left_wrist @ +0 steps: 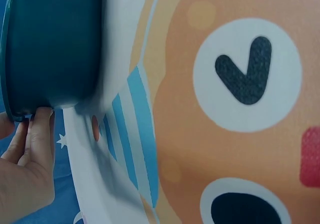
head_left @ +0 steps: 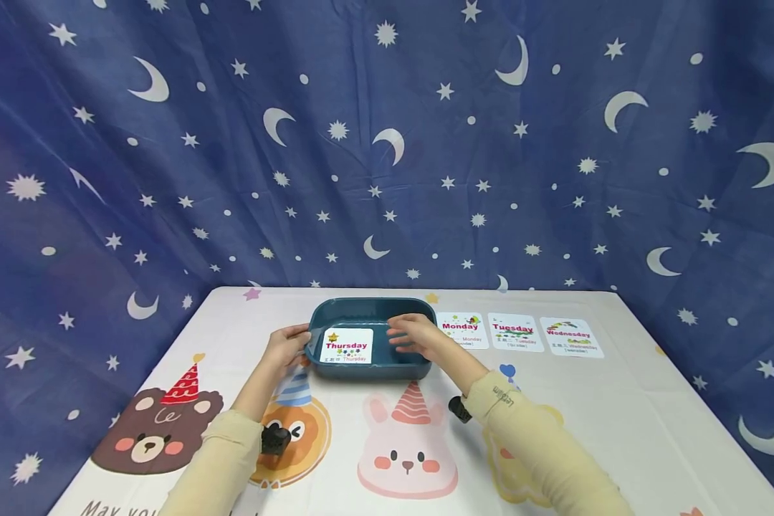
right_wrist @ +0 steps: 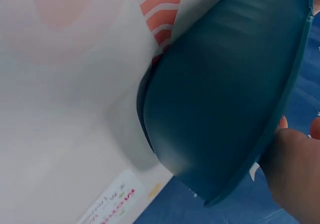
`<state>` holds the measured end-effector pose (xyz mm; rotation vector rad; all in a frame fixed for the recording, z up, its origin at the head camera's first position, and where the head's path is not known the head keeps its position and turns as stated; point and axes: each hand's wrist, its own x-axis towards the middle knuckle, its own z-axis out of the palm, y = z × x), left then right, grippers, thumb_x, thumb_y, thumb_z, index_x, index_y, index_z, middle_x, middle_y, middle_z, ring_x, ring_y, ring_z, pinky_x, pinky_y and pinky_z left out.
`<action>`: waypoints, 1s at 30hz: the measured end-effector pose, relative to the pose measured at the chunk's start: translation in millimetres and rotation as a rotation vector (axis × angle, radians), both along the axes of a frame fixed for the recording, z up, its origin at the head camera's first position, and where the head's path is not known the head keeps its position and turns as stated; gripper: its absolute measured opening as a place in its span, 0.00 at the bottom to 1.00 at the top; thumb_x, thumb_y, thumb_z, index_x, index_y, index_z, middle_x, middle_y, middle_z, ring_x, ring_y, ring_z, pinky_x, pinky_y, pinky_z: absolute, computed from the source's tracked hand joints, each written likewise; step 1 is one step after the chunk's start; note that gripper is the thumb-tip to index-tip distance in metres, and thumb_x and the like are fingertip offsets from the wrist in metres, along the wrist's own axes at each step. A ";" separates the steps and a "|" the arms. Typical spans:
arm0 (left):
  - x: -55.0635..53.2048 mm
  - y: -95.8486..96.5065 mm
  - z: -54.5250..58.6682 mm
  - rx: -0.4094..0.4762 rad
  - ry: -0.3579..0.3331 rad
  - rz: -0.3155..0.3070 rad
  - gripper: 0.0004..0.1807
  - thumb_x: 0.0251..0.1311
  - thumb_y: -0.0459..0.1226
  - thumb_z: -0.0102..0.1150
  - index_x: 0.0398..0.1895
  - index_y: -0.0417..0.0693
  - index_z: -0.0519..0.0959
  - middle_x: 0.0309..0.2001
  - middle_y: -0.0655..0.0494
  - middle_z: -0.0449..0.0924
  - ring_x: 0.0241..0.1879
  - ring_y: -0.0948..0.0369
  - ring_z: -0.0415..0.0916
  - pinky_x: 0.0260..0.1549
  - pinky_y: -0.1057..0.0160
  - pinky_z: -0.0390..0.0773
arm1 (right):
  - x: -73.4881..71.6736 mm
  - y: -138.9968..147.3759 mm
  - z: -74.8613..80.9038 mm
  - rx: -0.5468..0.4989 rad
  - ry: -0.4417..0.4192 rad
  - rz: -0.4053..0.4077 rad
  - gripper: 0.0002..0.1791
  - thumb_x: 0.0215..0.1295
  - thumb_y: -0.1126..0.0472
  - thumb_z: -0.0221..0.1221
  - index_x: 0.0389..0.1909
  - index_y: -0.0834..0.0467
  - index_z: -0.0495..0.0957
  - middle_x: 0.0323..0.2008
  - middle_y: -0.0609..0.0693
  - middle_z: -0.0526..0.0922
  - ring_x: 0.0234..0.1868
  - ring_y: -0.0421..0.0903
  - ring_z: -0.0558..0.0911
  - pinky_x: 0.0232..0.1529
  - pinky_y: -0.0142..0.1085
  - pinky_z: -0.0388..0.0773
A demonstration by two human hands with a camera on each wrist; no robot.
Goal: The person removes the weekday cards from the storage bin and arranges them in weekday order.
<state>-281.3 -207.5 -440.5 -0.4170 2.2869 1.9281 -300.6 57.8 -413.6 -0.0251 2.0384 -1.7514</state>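
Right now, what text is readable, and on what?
"Thursday", twice: flashcard in the teal tray
"Monday", twice: leftmost row card
"Tuesday", twice: middle row card
"Wednesday", twice: rightmost row card
"May you", cut off: white tablecloth
Too small to read surely: cards' Chinese and bracketed lines; right sleeve lettering

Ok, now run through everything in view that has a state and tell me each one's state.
Blue tray: upright, open-topped, one card inside.
Thursday card: face up, inside the tray.
Monday card: face up, left edge hidden.
Tuesday card: face up, uncovered.
Wednesday card: face up, uncovered.
Left hand: gripping the tray's left rim.
Right hand: holding nothing, fingers over the tray.
Starry curtain: hanging, creased.
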 end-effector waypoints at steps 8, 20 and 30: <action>0.6 0.0 2.7 0.000 -0.005 -0.004 0.23 0.69 0.32 0.45 0.65 0.33 0.64 0.63 0.33 0.66 0.53 0.53 0.73 0.43 0.65 0.80 | -4.5 -17.6 -8.4 -0.015 -0.068 -0.002 0.24 0.70 0.59 0.49 0.62 0.67 0.65 0.57 0.65 0.74 0.56 0.59 0.77 0.52 0.43 0.78; -3.6 4.1 1.8 -0.023 -0.024 0.002 0.22 0.69 0.33 0.46 0.65 0.36 0.65 0.63 0.36 0.67 0.53 0.54 0.73 0.45 0.63 0.79 | -9.5 -25.3 -19.4 0.000 -0.143 -0.066 0.24 0.70 0.59 0.50 0.62 0.68 0.65 0.54 0.64 0.76 0.41 0.49 0.81 0.48 0.41 0.80; -1.1 5.4 -1.8 -0.013 -0.024 0.006 0.23 0.68 0.33 0.45 0.65 0.34 0.65 0.63 0.35 0.67 0.56 0.51 0.70 0.47 0.63 0.80 | -7.6 -30.0 -24.6 -0.073 -0.216 -0.087 0.25 0.71 0.60 0.46 0.64 0.70 0.62 0.59 0.70 0.70 0.58 0.60 0.75 0.55 0.46 0.76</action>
